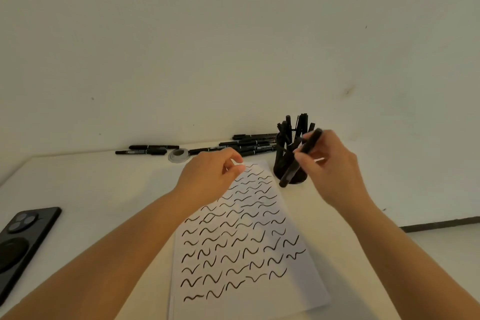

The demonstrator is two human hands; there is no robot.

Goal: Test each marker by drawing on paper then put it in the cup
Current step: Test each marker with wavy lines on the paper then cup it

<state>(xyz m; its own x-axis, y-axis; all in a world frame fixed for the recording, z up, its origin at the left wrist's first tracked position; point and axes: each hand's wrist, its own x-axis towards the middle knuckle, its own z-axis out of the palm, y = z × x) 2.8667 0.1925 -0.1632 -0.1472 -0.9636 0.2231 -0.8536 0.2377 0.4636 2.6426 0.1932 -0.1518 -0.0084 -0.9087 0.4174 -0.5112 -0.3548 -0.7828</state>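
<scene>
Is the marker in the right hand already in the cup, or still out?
Out. The right hand grips the marker tilted in front of the cup.

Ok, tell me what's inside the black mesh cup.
The cup holds a bunch of black markers standing upright, their tops sticking out. The right hand and the marker it holds cover part of it; a count isn't possible.

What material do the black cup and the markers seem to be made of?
The cup looks like black wire mesh, probably metal with a matt finish: light shows through a fine grid near its rim. The marker in the right hand and the loose markers by the wall look like smooth black plastic with pale printed labels, though blur leaves this uncertain.
</scene>
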